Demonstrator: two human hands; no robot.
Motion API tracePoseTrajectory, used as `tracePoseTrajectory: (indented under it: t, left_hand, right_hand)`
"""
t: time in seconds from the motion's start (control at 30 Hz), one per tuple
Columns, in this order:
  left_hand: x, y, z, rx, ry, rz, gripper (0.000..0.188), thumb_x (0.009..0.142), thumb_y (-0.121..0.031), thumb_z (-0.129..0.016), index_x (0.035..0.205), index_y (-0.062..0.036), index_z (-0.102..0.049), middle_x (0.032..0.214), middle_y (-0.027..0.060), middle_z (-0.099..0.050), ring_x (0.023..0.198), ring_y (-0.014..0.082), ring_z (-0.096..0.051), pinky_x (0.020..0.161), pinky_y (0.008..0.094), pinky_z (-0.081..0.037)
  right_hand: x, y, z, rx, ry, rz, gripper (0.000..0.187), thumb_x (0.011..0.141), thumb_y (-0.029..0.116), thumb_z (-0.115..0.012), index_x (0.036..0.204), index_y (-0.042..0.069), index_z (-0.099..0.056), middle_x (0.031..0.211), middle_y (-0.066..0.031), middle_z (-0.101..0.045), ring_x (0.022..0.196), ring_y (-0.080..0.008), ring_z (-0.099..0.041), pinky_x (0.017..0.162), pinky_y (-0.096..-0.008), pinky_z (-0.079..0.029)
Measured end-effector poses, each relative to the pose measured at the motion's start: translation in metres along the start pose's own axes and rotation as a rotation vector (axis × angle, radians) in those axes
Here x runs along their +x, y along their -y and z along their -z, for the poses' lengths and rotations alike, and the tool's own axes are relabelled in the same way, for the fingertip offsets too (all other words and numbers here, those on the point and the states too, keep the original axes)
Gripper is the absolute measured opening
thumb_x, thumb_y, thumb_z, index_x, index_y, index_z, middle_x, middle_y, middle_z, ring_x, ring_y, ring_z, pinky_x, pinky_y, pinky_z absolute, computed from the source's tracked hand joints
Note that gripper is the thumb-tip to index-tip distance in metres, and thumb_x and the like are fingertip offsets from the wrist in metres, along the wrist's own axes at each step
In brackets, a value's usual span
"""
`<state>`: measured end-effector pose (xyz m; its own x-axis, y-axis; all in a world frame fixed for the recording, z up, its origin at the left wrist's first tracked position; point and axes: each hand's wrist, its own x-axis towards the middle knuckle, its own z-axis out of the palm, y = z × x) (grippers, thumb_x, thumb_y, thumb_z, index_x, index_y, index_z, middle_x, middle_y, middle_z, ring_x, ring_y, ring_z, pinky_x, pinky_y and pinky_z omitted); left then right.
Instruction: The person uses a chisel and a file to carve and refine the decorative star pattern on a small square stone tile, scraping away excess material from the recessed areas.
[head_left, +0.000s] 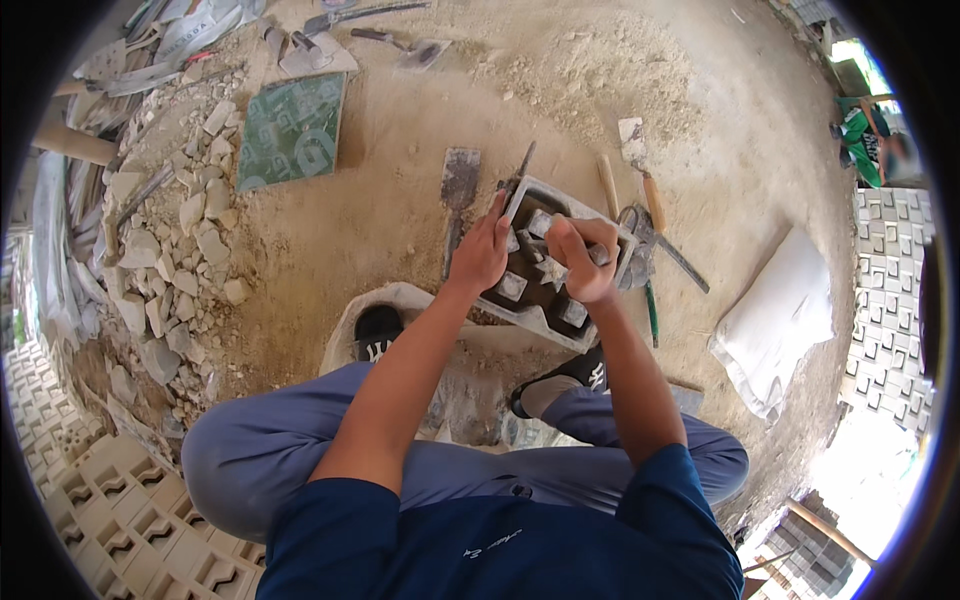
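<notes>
Between my feet lies a pale, box-like mould (535, 327) with a raised rim, set at a slant. Several square grey blocks (512, 287) stand inside its dark hollow. My left hand (483, 252) rests along the mould's left side, fingers stretched out, beside a thin dark metal strip (526, 160). Over the mould's right half, my right hand (584, 258) is closed round a short tool handle (599, 255) whose rounded end shows past the fingers. The hand hides most of that tool. A pale star-like shape (551, 271) shows below the hand; I cannot tell whether it belongs to the tool.
A flat-bladed scraper (460, 178) lies left of the mould. Wooden-handled tools (654, 205) and a green-handled one (652, 315) lie right. Further out are a white sack (775, 320), a green board (291, 131), rubble (160, 265), and stacked patterned blocks (885, 290).
</notes>
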<state>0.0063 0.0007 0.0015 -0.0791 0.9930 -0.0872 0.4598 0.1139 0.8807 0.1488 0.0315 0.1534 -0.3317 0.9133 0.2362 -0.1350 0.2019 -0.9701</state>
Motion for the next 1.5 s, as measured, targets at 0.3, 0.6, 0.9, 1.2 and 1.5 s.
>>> tracePoseTrajectory:
  t: [0.3,0.6,0.9,1.2,1.5]
  left_hand:
    - [-0.001,0.01,0.003,-0.02,-0.046,-0.054,0.058,0.108,-0.049,-0.022,0.16,-0.0233,-0.023,0.134,0.0234,-0.056,0.12,0.0458,-0.054,0.098,0.0513,-0.046]
    - [-0.002,0.005,0.007,-0.048,0.002,0.003,0.059,0.108,-0.052,-0.021,0.16,-0.0235,-0.023,0.136,0.0218,-0.056,0.121,0.0445,-0.054,0.099,0.0513,-0.046]
    - [-0.001,-0.006,0.004,-0.039,0.019,0.018,0.059,0.108,-0.052,-0.02,0.16,-0.0246,-0.022,0.136,0.0225,-0.056,0.12,0.0453,-0.054,0.098,0.0525,-0.046]
    - [-0.001,0.004,-0.001,0.012,-0.042,-0.024,0.058,0.108,-0.05,-0.021,0.16,-0.0241,-0.023,0.133,0.0216,-0.058,0.118,0.0441,-0.057,0.096,0.0515,-0.047]
    - [-0.002,-0.006,0.004,0.016,0.033,0.061,0.058,0.108,-0.05,-0.021,0.16,-0.0244,-0.023,0.136,0.0203,-0.056,0.12,0.0438,-0.056,0.098,0.0505,-0.048]
  right_hand:
    - [0.0,-0.005,-0.003,-0.165,0.025,0.053,0.05,0.104,0.022,-0.056,0.059,0.002,-0.047,0.055,0.0012,-0.043,0.052,-0.0053,-0.035,0.046,-0.0287,-0.024]
    - [0.005,0.0,-0.002,0.03,0.061,0.012,0.081,0.1,0.071,-0.019,0.059,0.004,-0.037,0.052,-0.0026,-0.035,0.051,-0.0127,-0.033,0.051,-0.0294,-0.025]
    - [-0.018,0.005,0.003,0.01,0.017,0.121,0.076,0.102,0.065,-0.031,0.057,0.004,-0.034,0.052,-0.0024,-0.035,0.046,-0.0123,-0.031,0.045,-0.0312,-0.019]
    - [0.005,0.064,-0.016,0.099,-0.629,0.205,0.048,0.103,0.041,-0.056,0.072,0.01,-0.039,0.057,-0.0013,-0.036,0.045,-0.0103,-0.032,0.04,-0.027,-0.026]
    - [0.036,0.1,-0.001,0.318,-0.636,0.261,0.057,0.105,0.051,-0.045,0.067,0.009,-0.04,0.054,-0.003,-0.035,0.04,-0.0109,-0.029,0.036,-0.0262,-0.022]
